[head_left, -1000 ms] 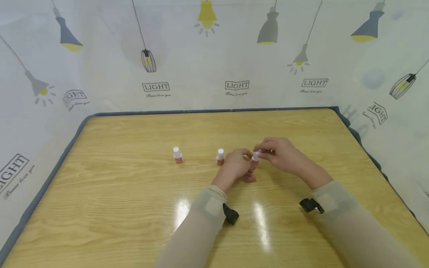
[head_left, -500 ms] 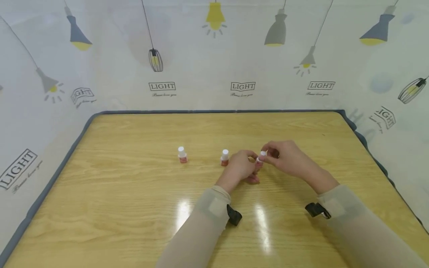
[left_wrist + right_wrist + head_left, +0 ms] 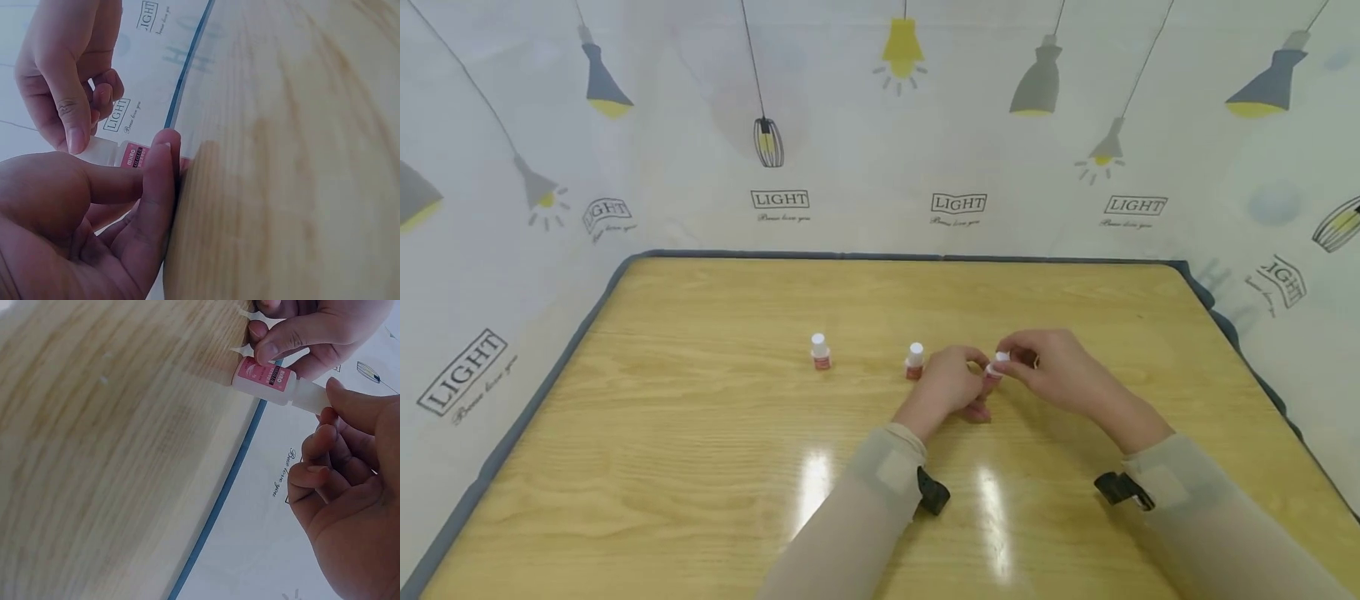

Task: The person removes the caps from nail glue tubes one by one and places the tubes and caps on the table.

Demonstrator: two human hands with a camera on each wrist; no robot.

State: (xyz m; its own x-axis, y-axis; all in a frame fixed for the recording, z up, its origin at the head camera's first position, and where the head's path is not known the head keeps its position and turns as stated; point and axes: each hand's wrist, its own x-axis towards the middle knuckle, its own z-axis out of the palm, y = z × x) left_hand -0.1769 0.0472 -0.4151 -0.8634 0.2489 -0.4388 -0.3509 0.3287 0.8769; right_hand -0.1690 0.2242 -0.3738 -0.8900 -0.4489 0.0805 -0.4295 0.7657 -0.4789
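Observation:
A small white plastic bottle with a pink label (image 3: 265,378) stands between my two hands. My left hand (image 3: 951,382) holds its lower body between thumb and fingers, close over the tabletop. From the right, my right hand (image 3: 1060,369) pinches the white cap (image 3: 310,396) between thumb and index finger, its other fingers curled in. In the right wrist view the cap sits in line with the bottle. Left fingers hide part of the label (image 3: 133,155) in the left wrist view. A second such bottle (image 3: 914,362) stands upright just left of my left hand.
Further left, a third matching bottle (image 3: 821,352) stands upright with its white cap on. The wooden table (image 3: 685,433) has a dark blue edging at the back and sides. Behind it hangs a white backdrop (image 3: 865,158) printed with lamps.
The head view has turned slightly, so the table, bottles and hands all appear further right and lower. Both hands keep their hold on the same bottle, with little change in their placement.

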